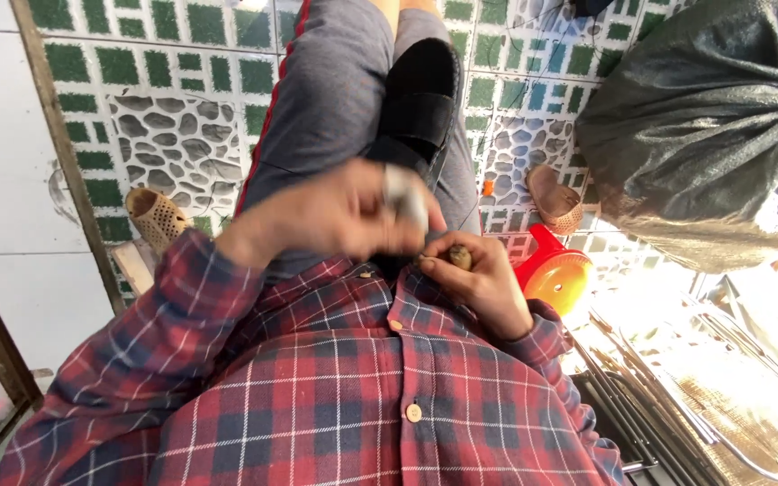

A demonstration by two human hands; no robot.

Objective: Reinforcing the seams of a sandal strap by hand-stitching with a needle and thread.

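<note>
My left hand [339,216] is blurred and curled around a small silvery tool [404,196]; what kind it is cannot be made out. Just to its right, my right hand [483,283] pinches a small brown rounded piece [459,258] between thumb and fingers. The two hands almost touch, held close to my chest above the red and blue plaid shirt [344,387]. Beyond them lie my grey trousers with a red side stripe [326,99] and a black sandal [420,94] on a raised foot.
A red plastic container [553,270] sits right of my right hand. Tan woven sandals lie on the green patterned tile floor, one at the left [157,216], one at the right [556,198]. A big black sack [713,135] fills the upper right. A metal rack [677,396] is at the lower right.
</note>
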